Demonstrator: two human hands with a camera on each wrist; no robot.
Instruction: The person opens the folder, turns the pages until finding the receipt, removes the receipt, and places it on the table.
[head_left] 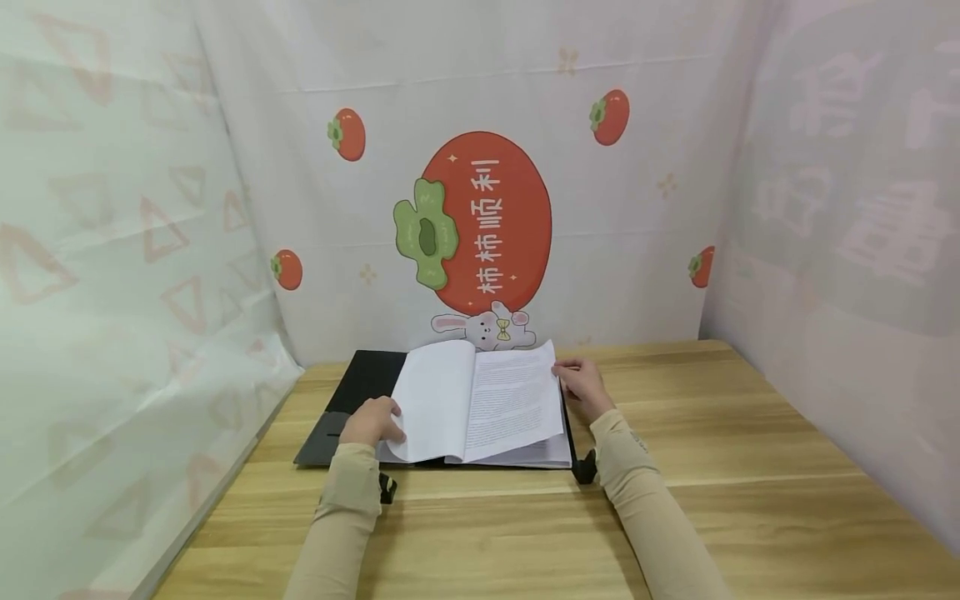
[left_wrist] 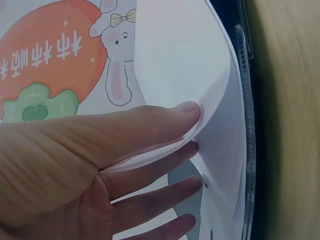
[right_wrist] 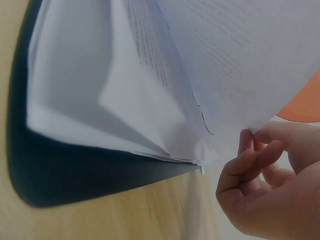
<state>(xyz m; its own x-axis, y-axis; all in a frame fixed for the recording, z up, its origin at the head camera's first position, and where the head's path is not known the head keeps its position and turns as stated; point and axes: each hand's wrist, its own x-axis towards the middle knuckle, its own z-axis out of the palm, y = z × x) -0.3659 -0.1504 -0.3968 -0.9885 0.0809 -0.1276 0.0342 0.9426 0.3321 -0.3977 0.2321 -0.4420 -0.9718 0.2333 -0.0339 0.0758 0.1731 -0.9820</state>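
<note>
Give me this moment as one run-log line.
left hand: pinches left page | right hand: pinches printed right page, partly lifted | black folder: open on wooden table

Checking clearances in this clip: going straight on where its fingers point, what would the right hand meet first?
Probably the printed page, whose edge the right hand pinches; the hand points leftward toward it, though exact depth is unclear.

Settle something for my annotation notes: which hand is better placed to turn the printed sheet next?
Probably the right hand: it pinches the printed sheet by its outer edge, lifted off the pages beneath. The left hand is occupied, pinching the left-side pages.
</note>
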